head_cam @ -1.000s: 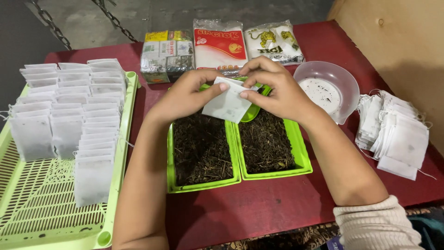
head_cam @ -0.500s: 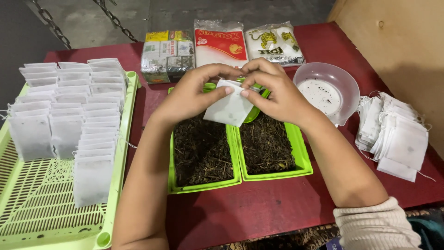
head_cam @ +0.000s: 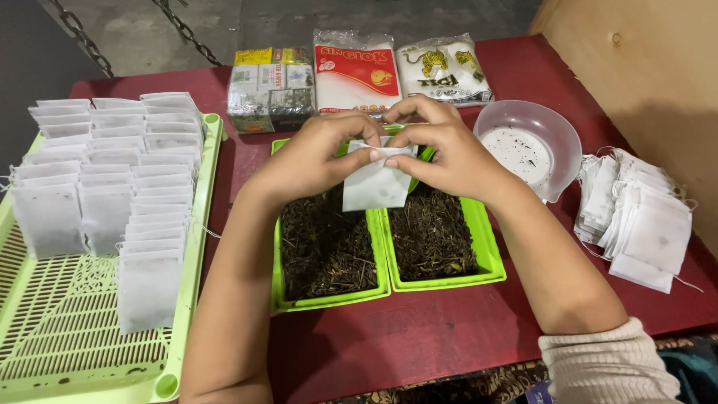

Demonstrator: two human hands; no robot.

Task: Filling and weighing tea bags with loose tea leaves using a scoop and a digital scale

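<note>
While pinched at its top edge between both hands, white tea bag [head_cam: 376,183] hangs over the seam of two green trays [head_cam: 441,280] filled with dark loose tea [head_cam: 325,243]. Left hand [head_cam: 310,157] and right hand [head_cam: 449,153] meet above it, fingers closed on the bag's upper rim, thumbs and forefingers nearly touching. Held upright, lower half free, just above the tea.

To the left, pale green slotted basket [head_cam: 45,344] carrying rows of filled white bags [head_cam: 112,179], overlapped like tiles. To the right, near the table edge, loose pile of empty bags [head_cam: 639,221] with strings trailing. Between that pile and the trays, clear plastic bowl [head_cam: 535,142], speckled inside. At the back, three tea packets [head_cam: 355,71] lying side by side on red table [head_cam: 449,337]. Cream sleeve [head_cam: 598,363] pushed up on the right forearm.
</note>
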